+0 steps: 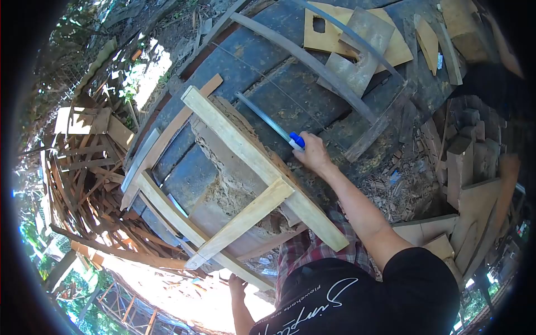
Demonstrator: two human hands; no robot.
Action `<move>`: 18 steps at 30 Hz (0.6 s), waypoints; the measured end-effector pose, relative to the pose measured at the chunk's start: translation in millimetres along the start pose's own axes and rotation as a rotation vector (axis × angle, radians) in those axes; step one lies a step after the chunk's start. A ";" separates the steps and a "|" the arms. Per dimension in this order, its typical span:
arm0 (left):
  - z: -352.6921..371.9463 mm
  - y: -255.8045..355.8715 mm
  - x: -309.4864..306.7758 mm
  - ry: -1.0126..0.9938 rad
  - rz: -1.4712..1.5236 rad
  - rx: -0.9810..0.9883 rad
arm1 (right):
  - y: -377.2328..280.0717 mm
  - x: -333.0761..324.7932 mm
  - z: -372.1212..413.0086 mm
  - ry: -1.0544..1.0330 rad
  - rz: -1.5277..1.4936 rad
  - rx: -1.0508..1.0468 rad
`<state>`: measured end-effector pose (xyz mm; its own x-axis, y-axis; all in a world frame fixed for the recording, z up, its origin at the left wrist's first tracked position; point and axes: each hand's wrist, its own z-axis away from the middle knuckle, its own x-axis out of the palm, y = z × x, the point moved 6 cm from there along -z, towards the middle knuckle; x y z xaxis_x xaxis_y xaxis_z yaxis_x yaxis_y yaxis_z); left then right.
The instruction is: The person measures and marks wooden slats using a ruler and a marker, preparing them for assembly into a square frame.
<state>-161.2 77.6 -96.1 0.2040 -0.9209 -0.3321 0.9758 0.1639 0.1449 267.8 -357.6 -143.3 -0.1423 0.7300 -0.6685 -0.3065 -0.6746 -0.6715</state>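
Note:
A wooden frame (240, 142) of pale joined bars lies over a rough, earthy-looking block on the dark work surface. My right hand (314, 155) is closed round the blue and white handle (297, 141) of a long, thin metal tool (262, 115), whose exact kind I cannot make out. The tool lies along the far side of the frame, pointing to the upper left. Low in the view, my left hand (238, 283) grips the edge of the frame's lower rail (215, 251); its fingers are partly in shadow.
Curved wooden strips (307, 58) and flat boards with cut holes (329, 30) lie at the back of the dark work surface (237, 58). A heap of scrap wood (84, 184) is at the left. Stacked blocks (463, 167) and shavings (399, 187) are at the right.

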 end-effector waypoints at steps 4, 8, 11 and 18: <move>5.8 11.9 22.1 0.009 0.051 0.014 | 20.1 12.9 -11.5 -0.283 -0.273 0.099; -3.8 -2.5 18.6 0.041 0.057 0.019 | 24.7 25.7 -3.9 -0.535 -0.598 0.331; -0.8 -3.7 20.4 0.001 0.116 0.048 | 17.0 16.9 -0.5 -0.451 -0.377 0.186; -1.3 -4.5 4.8 0.181 0.168 0.203 | -20.4 -25.8 21.8 -0.161 -0.123 -0.030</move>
<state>-164.5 72.8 -99.6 0.3894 -0.8063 -0.4453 0.8954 0.2180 0.3883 257.2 -360.2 -105.4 -0.2545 0.8137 -0.5226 -0.3028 -0.5802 -0.7561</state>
